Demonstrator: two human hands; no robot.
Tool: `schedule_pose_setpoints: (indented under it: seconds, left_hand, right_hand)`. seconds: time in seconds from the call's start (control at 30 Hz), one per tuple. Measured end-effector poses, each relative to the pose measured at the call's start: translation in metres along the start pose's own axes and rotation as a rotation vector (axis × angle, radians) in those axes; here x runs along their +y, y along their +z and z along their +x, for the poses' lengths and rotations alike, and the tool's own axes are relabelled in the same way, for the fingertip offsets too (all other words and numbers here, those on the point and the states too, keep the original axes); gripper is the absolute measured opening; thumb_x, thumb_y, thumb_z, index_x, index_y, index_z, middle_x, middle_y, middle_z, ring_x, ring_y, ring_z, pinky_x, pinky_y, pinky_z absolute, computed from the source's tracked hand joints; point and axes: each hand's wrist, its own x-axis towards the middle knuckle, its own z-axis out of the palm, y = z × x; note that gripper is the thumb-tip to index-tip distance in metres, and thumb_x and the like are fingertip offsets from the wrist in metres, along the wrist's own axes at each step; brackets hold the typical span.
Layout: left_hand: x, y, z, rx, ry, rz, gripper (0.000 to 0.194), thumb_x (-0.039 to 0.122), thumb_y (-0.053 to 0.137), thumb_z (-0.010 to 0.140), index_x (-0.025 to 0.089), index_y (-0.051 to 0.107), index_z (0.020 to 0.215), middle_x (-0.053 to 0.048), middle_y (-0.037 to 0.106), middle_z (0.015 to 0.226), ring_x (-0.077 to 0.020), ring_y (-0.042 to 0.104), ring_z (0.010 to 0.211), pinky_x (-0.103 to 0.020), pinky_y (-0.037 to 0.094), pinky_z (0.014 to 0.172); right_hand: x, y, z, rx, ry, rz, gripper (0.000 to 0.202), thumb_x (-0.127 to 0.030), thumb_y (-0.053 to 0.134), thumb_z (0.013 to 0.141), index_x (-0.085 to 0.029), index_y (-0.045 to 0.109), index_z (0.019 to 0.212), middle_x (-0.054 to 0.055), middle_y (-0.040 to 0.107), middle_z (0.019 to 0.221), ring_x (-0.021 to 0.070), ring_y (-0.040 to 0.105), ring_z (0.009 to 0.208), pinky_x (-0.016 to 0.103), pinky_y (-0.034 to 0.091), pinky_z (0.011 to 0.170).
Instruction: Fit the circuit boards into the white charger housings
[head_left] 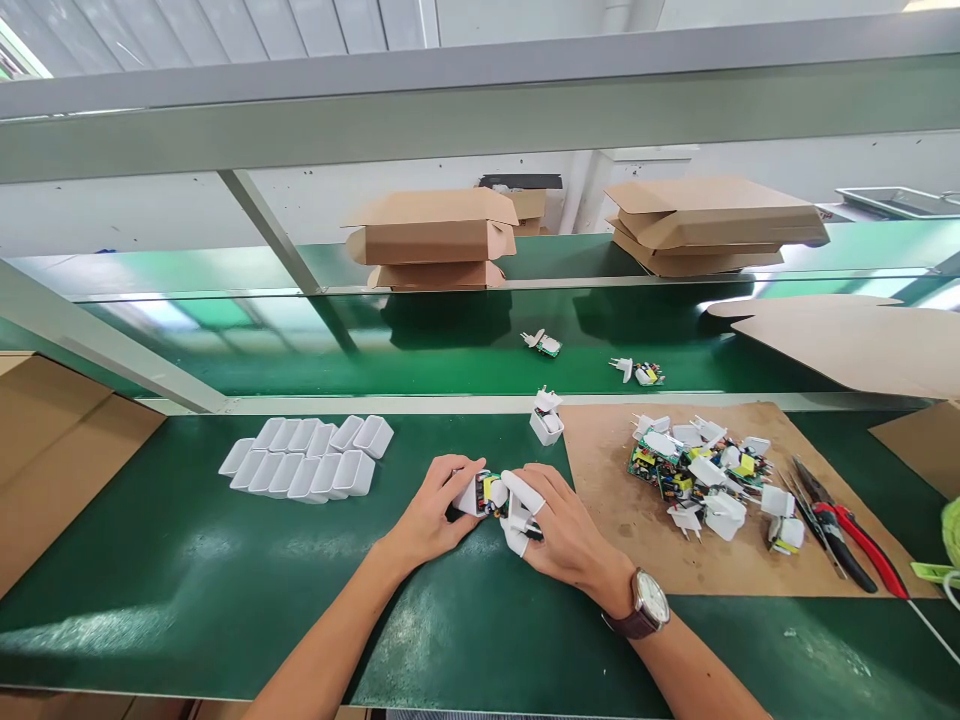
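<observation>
Between my two hands is a small circuit board (493,492) with yellow and black parts. My left hand (442,500) is closed around a white plastic housing (466,497) at the board's left end. With white finger covers on some fingers, my right hand (559,520) grips the board's right end, where a white plug piece (523,512) shows partly. Just beyond my hands, a white housing (547,428) stands upright with a plug assembly in its top. To the left, several white housings (300,470) lie in rows on the green table (202,580).
A heap of circuit boards with white plugs (697,465) covers part of a brown cardboard sheet (622,560) at right. Red-and-black pliers (847,520) and tweezers (817,525) lie beside it. Two loose plug boards (544,343) rest farther back. Cardboard boxes (439,235) are stacked behind.
</observation>
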Motion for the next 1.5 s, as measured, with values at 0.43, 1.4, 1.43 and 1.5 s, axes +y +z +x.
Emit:
schedule_pose_setpoints:
  seconds: [0.43,1.4,1.43,1.5]
  left_hand:
    - [-0.001,0.002,-0.003,-0.031,-0.041,-0.01,0.072,0.023,0.068,0.095,0.036,0.036,0.158,-0.012,0.057,0.13,-0.0279,0.058,0.122,-0.048,0.054,0.104]
    - [-0.002,0.006,-0.007,-0.197,-0.371,-0.276,0.06,0.024,0.062,0.089,0.025,0.048,0.147,-0.01,0.055,0.153,-0.0301,0.053,0.14,-0.047,0.047,0.116]
    - [-0.003,0.006,-0.007,-0.201,-0.373,-0.294,0.061,0.024,0.063,0.088,0.025,0.049,0.147,-0.01,0.056,0.152,-0.0301,0.053,0.14,-0.047,0.047,0.116]
    - [-0.003,0.007,-0.005,-0.195,-0.366,-0.318,0.062,0.024,0.064,0.086,0.025,0.05,0.147,-0.01,0.057,0.151,-0.0306,0.053,0.14,-0.047,0.047,0.117]
  right_hand:
    - [-0.003,-0.002,0.004,-0.038,0.022,0.01,0.069,-0.008,0.055,0.088,-0.021,0.036,0.153,0.015,0.065,0.122,0.0328,0.061,0.113,0.053,0.06,0.093]
    - [0.136,-0.073,0.065,-0.215,0.646,-0.307,0.047,-0.026,0.062,0.097,-0.02,0.055,0.144,0.016,0.056,0.147,0.0331,0.048,0.141,0.057,0.04,0.119]
    - [0.151,-0.076,0.074,-0.275,0.699,-0.341,0.044,-0.025,0.064,0.097,-0.017,0.058,0.14,0.017,0.058,0.144,0.0336,0.052,0.137,0.057,0.043,0.116]
    - [0.175,-0.076,0.09,-0.378,0.751,-0.38,0.036,-0.027,0.067,0.098,-0.014,0.063,0.131,0.016,0.064,0.133,0.0309,0.062,0.122,0.054,0.053,0.105]
